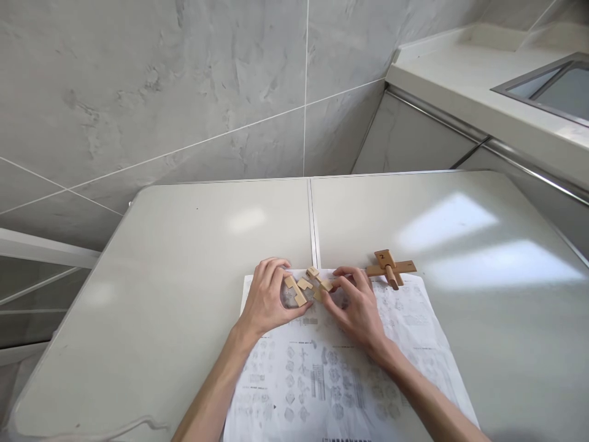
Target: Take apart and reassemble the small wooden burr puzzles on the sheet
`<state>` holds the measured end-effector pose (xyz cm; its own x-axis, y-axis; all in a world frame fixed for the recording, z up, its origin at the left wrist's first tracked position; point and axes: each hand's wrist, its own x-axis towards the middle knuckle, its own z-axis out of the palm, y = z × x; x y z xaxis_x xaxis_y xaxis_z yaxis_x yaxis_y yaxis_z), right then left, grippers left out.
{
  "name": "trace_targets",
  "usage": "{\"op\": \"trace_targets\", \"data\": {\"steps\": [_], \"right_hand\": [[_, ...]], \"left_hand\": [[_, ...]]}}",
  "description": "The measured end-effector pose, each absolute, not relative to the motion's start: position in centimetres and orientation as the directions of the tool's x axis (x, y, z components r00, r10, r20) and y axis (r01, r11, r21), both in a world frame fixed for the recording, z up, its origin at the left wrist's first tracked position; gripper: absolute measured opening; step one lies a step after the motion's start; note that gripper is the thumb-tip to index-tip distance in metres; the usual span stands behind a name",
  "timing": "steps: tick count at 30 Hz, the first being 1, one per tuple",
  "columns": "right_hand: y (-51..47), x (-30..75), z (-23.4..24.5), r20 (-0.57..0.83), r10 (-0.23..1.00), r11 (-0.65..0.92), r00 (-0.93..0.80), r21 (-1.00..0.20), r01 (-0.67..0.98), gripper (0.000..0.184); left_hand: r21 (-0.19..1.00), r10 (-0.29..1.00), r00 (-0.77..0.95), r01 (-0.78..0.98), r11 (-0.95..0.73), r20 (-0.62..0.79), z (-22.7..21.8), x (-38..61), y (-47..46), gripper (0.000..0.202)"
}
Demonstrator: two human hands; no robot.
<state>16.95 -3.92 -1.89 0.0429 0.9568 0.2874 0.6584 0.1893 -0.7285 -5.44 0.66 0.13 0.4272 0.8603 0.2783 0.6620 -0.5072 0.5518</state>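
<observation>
My left hand (pixel 269 298) and my right hand (pixel 356 307) rest on a printed instruction sheet (pixel 335 374) on a pale grey table (pixel 184 258). Between them lie several small notched wooden puzzle pieces (pixel 309 286). The left hand's fingers curl round a wooden piece (pixel 294 290), thumb against it. With its fingertips pinched, the right hand holds another wooden piece (pixel 325 286). To the right of that hand, an assembled wooden cross-shaped puzzle (pixel 390 269) sits at the sheet's top right corner, untouched.
The table has a seam (pixel 313 221) down its middle and stands against a grey tiled wall (pixel 184 92). A white counter (pixel 483 86) with a steel sink (pixel 552 86) is at the right. The table's left edge drops off beside a white rail (pixel 46 248).
</observation>
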Motion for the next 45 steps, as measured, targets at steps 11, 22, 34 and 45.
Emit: {"op": "trace_targets", "data": {"steps": [11, 22, 34, 45], "right_hand": [[-3.96, 16.89, -1.75, 0.288, 0.958, 0.214, -0.009, -0.688, 0.693, 0.021], [-4.21, 16.68, -1.78, 0.322, 0.943, 0.272, -0.078, -0.617, 0.738, 0.021], [-4.16, 16.61, -2.18, 0.334, 0.939, 0.286, -0.085, -0.618, 0.732, 0.017], [-4.24, 16.4, -2.13, 0.371, 0.911, 0.39, -0.179, -0.638, 0.664, 0.008]], "left_hand": [[0.559, 0.847, 0.472, 0.644, -0.522, 0.246, 0.18, -5.36, 0.64, 0.063], [0.545, 0.808, 0.531, 0.612, -0.573, 0.255, -0.02, -5.4, 0.61, 0.073], [0.566, 0.782, 0.557, 0.563, -0.603, 0.279, -0.14, -5.15, 0.39, 0.064], [0.586, 0.789, 0.564, 0.563, -0.583, 0.244, -0.1, -5.25, 0.12, 0.065]]}}
